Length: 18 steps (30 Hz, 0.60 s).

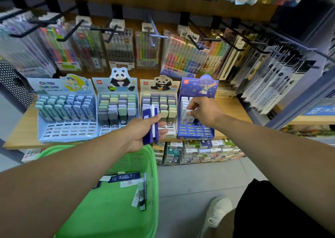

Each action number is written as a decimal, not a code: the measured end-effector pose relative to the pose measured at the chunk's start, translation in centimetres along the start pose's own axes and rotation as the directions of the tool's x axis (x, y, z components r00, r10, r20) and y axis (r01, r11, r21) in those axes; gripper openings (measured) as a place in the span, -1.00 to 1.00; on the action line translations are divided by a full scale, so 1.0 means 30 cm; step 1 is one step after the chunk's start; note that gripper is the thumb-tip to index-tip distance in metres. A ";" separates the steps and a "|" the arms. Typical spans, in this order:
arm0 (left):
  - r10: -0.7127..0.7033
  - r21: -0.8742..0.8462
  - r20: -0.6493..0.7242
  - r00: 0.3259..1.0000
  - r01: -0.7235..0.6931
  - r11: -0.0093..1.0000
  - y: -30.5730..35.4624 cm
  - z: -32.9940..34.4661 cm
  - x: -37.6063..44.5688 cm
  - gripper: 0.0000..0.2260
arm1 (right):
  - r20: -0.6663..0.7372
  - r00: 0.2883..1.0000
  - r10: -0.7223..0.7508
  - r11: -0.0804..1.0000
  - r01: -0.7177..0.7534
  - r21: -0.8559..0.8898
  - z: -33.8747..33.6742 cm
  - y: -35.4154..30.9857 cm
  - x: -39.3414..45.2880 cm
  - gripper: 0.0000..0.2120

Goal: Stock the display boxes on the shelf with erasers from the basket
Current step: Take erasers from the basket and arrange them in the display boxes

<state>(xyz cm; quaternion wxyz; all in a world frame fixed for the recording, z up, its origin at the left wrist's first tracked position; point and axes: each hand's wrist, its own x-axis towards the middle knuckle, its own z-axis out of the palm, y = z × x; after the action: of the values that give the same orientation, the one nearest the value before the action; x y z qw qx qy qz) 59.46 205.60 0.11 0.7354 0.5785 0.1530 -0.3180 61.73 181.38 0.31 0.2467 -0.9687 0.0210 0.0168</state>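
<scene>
Slotting a white eraser (185,116) into the blue box (194,131), right grip (203,112) pinching it; left grip (145,129) clutching spares (151,123), probably three. Keep it upright, seat fully.

Both arms are bare from the hands up to the edge of the picture; no sleeve shows on them. The left hand (143,131) has no ring, no watch and no glove that can be seen, and the same is true for the right hand (203,113). The wrists carry no band. Low on the right side there is dark, almost black clothing (272,210), probably shorts, with a plain surface and no print visible. Next to it one shoe (216,214) is seen from above: a light, off-white sneaker with laces of the same pale colour and a rounded toe.
</scene>
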 end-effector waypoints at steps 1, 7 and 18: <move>0.004 0.007 0.002 1.000 -0.004 1.000 0.002 -0.003 -0.002 -0.70 | 0.006 1.000 -0.004 1.000 0.004 -0.003 -0.002 -0.004 0.001 -0.91; 0.017 0.032 -0.009 1.000 -0.017 0.999 0.008 0.000 -0.013 -0.74 | -0.038 0.999 0.012 0.999 -0.014 -0.030 0.006 0.002 0.018 -0.93; 0.002 0.050 -0.028 1.000 -0.001 0.999 0.015 -0.015 -0.037 -0.78 | -0.041 0.999 -0.018 0.985 0.011 -0.170 -0.013 -0.001 0.033 -0.86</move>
<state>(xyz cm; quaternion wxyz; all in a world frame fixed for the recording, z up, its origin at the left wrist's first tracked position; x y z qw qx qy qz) 58.98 206.39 0.96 0.7189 0.6010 0.1548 -0.3131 62.72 181.19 0.63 0.1630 -0.9865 0.0176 -0.0040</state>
